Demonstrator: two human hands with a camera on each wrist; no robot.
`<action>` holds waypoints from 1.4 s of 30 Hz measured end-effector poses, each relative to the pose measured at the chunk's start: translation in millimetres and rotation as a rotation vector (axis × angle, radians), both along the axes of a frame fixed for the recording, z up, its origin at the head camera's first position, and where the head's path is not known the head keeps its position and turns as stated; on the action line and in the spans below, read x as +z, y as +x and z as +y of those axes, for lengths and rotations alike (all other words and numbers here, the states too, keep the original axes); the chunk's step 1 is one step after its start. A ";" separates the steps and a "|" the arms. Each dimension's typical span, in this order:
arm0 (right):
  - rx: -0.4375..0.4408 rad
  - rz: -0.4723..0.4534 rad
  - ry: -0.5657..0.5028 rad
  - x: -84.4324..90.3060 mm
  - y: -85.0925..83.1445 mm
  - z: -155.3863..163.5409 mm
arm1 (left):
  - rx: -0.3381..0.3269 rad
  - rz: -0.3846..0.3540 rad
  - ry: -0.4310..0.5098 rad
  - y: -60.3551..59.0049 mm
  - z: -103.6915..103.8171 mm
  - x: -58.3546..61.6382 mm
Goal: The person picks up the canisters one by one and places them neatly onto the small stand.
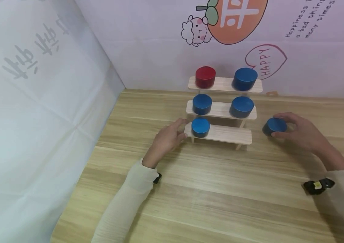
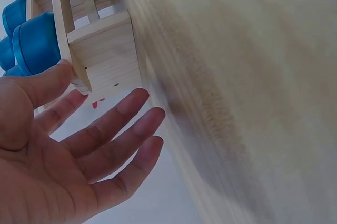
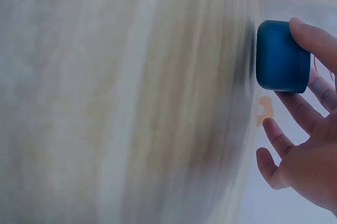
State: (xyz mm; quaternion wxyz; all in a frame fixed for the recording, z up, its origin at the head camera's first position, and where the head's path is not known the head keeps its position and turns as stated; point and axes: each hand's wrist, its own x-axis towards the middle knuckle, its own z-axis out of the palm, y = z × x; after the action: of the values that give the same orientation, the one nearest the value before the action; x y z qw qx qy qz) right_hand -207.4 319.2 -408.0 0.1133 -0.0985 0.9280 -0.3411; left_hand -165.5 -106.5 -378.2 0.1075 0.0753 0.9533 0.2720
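Note:
A three-tier wooden stand (image 1: 220,134) holds a red cylinder (image 1: 205,77) and a blue cylinder (image 1: 245,78) on top. Two blue ones (image 1: 202,104) (image 1: 242,106) sit on the middle step and one blue one (image 1: 200,127) on the lowest. My left hand (image 1: 169,136) is at the lowest step's left end, fingers straight. In the left wrist view its thumb (image 2: 45,82) touches the stand (image 2: 105,58) beside that blue cylinder (image 2: 36,42). My right hand (image 1: 298,132) grips another blue cylinder (image 1: 274,126) on the table right of the stand. The right wrist view shows this cylinder (image 3: 281,57) between thumb (image 3: 316,39) and fingers.
The wooden table (image 1: 214,189) stretches toward me in front of the stand. A white sheet wall (image 1: 38,111) closes the left side. A printed backdrop (image 1: 251,37) stands right behind the stand. The right half of the lowest step (image 1: 236,134) is bare.

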 end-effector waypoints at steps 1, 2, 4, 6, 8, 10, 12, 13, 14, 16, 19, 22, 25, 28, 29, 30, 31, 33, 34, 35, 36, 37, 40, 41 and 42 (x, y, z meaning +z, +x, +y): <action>-0.007 0.003 -0.003 1.0 1.3 0.0 | 0.001 -0.002 -0.009 0.0 0.5 0.9; -0.011 0.005 -0.004 2.0 2.6 0.4 | 0.001 -0.003 -0.016 0.1 0.9 1.8; -0.020 0.016 -0.007 4.7 5.2 0.2 | 0.000 -0.002 -0.026 0.2 1.4 2.6; -0.028 0.024 0.000 7.2 7.7 0.4 | -0.002 0.002 -0.027 0.4 1.5 2.8; -0.031 0.036 0.004 9.2 10.2 0.5 | -0.003 0.009 -0.025 0.7 1.1 2.2; -0.032 0.050 0.001 9.6 12.6 1.5 | -0.003 0.012 -0.021 1.0 0.8 1.5; -0.032 0.065 -0.002 9.6 15.3 3.3 | -0.004 0.016 -0.021 1.0 0.8 1.1; -0.033 0.072 -0.005 9.3 16.7 4.3 | -0.005 0.016 -0.019 1.1 0.8 0.9; -0.036 0.077 -0.006 9.4 17.9 4.9 | -0.007 0.018 -0.018 1.0 0.8 0.7; -0.045 0.086 -0.002 10.3 20.2 5.3 | -0.012 0.028 -0.015 1.1 0.6 0.5; -0.064 0.087 0.000 13.8 24.1 3.6 | -0.027 0.049 -0.009 1.4 -0.2 0.0; -0.077 0.105 -0.018 17.5 29.3 0.9 | -0.038 0.065 -0.010 1.5 -0.8 -0.6; -0.073 0.151 -0.052 22.1 34.5 -3.4 | -0.040 0.069 -0.010 1.6 -1.2 -1.0; -0.069 0.194 -0.078 26.9 38.6 -9.5 | -0.039 0.073 -0.009 1.7 -1.5 -1.2; -0.072 0.204 -0.078 28.7 39.9 -12.0 | -0.040 0.074 -0.009 1.8 -1.6 -1.3; -0.075 0.212 -0.076 30.3 41.0 -14.4 | -0.041 0.075 -0.011 1.9 -1.7 -1.3; -0.079 0.218 -0.073 32.0 42.3 -16.7 | -0.041 0.076 -0.012 2.0 -1.8 -1.3; -0.083 0.227 -0.067 35.0 44.9 -20.7 | -0.045 0.077 -0.014 2.0 -1.8 -1.4; -0.084 0.232 -0.065 36.5 46.0 -22.4 | -0.047 0.077 -0.014 1.9 -1.8 -1.3; -0.083 0.234 -0.064 37.8 47.1 -24.0 | -0.047 0.077 -0.015 1.8 -1.7 -1.4; -0.081 0.236 -0.065 39.0 48.0 -25.6 | -0.047 0.077 -0.016 1.8 -1.7 -1.3; -0.079 0.234 -0.068 40.2 48.9 -27.0 | -0.045 0.076 -0.015 1.8 -1.6 -1.3; -0.074 0.231 -0.077 43.2 51.1 -30.4 | -0.040 0.075 -0.015 1.7 -1.4 -1.5; -0.074 0.228 -0.080 44.3 51.9 -31.5 | -0.038 0.075 -0.014 1.7 -1.3 -1.6; -0.073 0.226 -0.084 45.3 52.5 -32.5 | -0.036 0.074 -0.013 1.8 -1.3 -1.6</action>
State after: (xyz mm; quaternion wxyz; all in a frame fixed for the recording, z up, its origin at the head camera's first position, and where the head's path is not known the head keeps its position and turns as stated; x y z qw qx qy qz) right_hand -154.9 286.7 -362.7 -0.0088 -0.1073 0.9228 -0.3700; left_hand -163.7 -107.7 -379.8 0.0775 0.1019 0.9568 0.2609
